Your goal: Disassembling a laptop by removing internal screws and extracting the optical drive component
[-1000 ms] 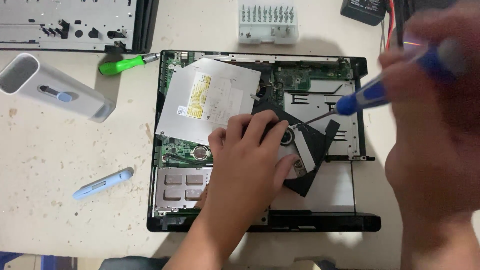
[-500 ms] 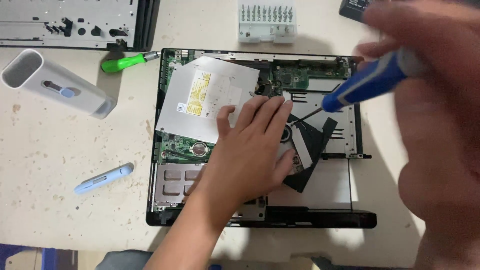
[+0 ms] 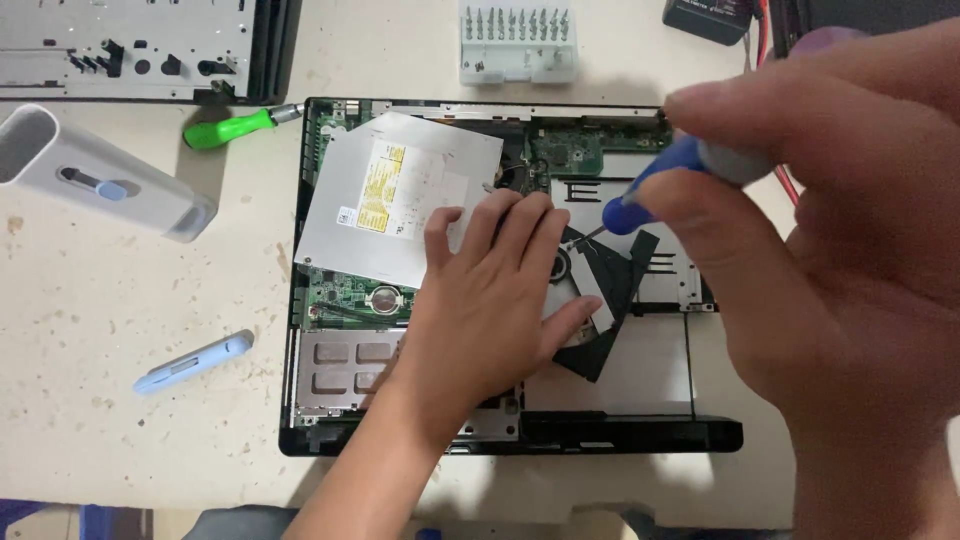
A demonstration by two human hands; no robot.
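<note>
An opened laptop base (image 3: 640, 432) lies on the table with its green circuit board exposed. A silver optical drive (image 3: 400, 190) rests tilted across its upper left. My left hand (image 3: 490, 300) lies flat on the black fan part (image 3: 600, 300) in the middle, fingers spread over the drive's corner. My right hand (image 3: 840, 220), large and close to the camera, grips a blue-handled screwdriver (image 3: 650, 190) whose tip points down at the fan area just right of my left fingers.
A green-handled screwdriver (image 3: 235, 127) lies at the laptop's upper left. A white-grey tool case (image 3: 95, 180) and a light blue pen-shaped tool (image 3: 190, 362) sit on the left. A bit holder (image 3: 518, 42) stands behind, and a grey panel (image 3: 130, 45) lies at top left.
My right hand has come closer to the camera and moved the screwdriver leftward and down toward the fan. My left hand has flattened and shifted slightly on the black part.
</note>
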